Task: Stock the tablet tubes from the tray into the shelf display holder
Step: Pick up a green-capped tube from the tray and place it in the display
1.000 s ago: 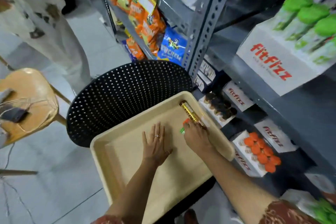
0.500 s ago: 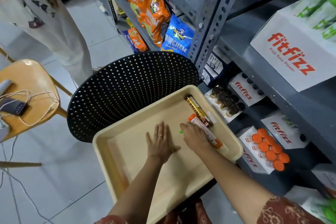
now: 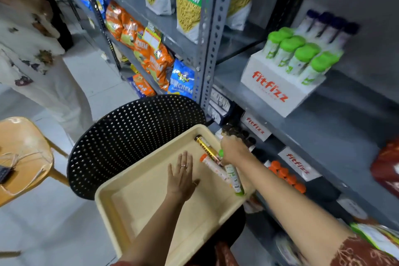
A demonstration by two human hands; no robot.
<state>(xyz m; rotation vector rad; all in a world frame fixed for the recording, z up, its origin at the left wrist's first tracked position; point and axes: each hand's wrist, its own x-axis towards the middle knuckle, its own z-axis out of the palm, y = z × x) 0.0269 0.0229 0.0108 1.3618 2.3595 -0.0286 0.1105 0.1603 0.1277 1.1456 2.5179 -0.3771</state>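
A beige tray (image 3: 129, 205) rests on a black chair. In it lie a gold tablet tube (image 3: 206, 148) and a white tube with an orange cap (image 3: 212, 166), both near the tray's right side. My left hand (image 3: 181, 176) lies flat and open on the tray floor. My right hand (image 3: 233, 150) grips a white green-capped tube (image 3: 234, 176) near its cap, tilted over the tray's right rim. On the grey shelf above stands a white fitfizz display holder (image 3: 269, 87) with several green-capped tubes (image 3: 302, 55) upright in it.
The black perforated chair (image 3: 133, 136) stands against a grey upright shelf post (image 3: 210, 34). Lower shelf boxes hold orange-capped tubes (image 3: 285, 174) and dark-capped ones (image 3: 239, 134). A wooden stool (image 3: 23, 155) and a person in white patterned clothes (image 3: 38, 60) are at left.
My right hand has closed on the green-capped tube and raised it toward the tray's right rim. The view has tilted up to the shelf. My left hand stays flat.
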